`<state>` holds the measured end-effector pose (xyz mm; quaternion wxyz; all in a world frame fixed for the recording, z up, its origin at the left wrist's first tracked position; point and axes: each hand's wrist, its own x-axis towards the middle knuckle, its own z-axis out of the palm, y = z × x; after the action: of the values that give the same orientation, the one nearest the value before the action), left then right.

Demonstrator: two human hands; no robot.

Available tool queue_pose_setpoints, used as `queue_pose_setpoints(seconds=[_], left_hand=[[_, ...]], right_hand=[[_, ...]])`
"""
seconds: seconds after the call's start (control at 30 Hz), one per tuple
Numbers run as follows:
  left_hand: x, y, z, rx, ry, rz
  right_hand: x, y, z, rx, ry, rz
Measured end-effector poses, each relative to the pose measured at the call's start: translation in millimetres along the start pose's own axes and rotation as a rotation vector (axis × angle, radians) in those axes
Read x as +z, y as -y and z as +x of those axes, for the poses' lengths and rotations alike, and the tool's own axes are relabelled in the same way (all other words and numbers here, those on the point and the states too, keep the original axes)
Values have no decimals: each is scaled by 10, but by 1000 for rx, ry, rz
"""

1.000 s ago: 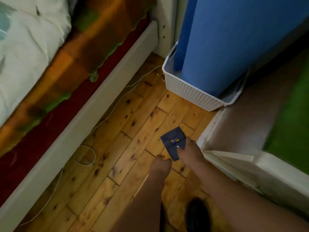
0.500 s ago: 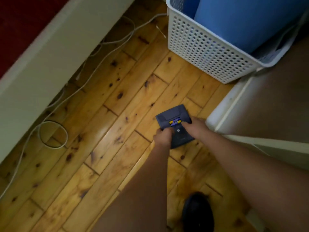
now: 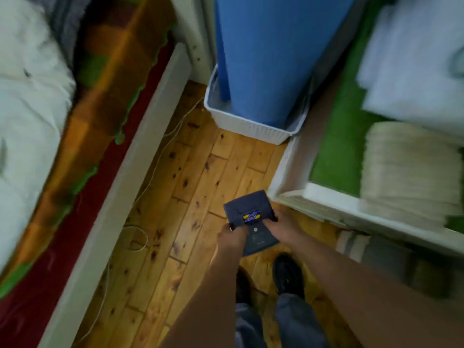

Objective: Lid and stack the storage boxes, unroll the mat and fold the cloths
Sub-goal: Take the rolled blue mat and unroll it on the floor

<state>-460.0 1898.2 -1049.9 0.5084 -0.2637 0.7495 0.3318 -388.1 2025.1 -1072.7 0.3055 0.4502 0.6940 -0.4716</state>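
Note:
A small folded dark blue cloth [image 3: 247,204] with a yellow and blue label is held above the wooden floor by both hands. My left hand [image 3: 232,238] grips its left edge and my right hand [image 3: 281,228] grips its right edge. A tall rolled blue mat [image 3: 271,54] stands upright in a white perforated basket [image 3: 251,129] beyond the cloth. White folded cloths [image 3: 411,56] and a cream ribbed folded cloth [image 3: 409,172] lie on a green surface at the right.
A bed with a white duvet [image 3: 27,116], an orange and green blanket [image 3: 100,101] and a white frame [image 3: 130,177] runs along the left. White cables [image 3: 160,156] lie on the floor beside it. A white shelf edge [image 3: 331,204] stands at the right. My dark shoes [image 3: 288,275] are below.
The cloth has been lifted off the floor in both hands. The view has risen and pulled back, so the bed and the shelf at the right have come into sight.

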Motion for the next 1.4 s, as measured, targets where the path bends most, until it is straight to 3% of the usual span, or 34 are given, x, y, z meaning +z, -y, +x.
queue_pose_setpoints(seconds=[0.2, 0.33, 0.67, 0.93, 1.17, 1.4], left_hand=[[397, 23, -971, 65, 79, 360], [1220, 131, -1378, 110, 213, 541], [3171, 787, -1433, 149, 276, 654], [4240, 986, -1291, 265, 331, 689], [4615, 1061, -1166, 324, 310, 710], [4626, 1181, -1142, 346, 431, 847]], right_hand=[[-565, -480, -1024, 139, 8, 107], [-930, -1331, -1334, 274, -59, 233], [-1584, -3160, -1313, 406, -216, 354], [-1934, -4096, -1092, 467, -341, 462], [-1889, -4397, -813, 495, -340, 697], [-1826, -4351, -647, 496, -301, 434]])
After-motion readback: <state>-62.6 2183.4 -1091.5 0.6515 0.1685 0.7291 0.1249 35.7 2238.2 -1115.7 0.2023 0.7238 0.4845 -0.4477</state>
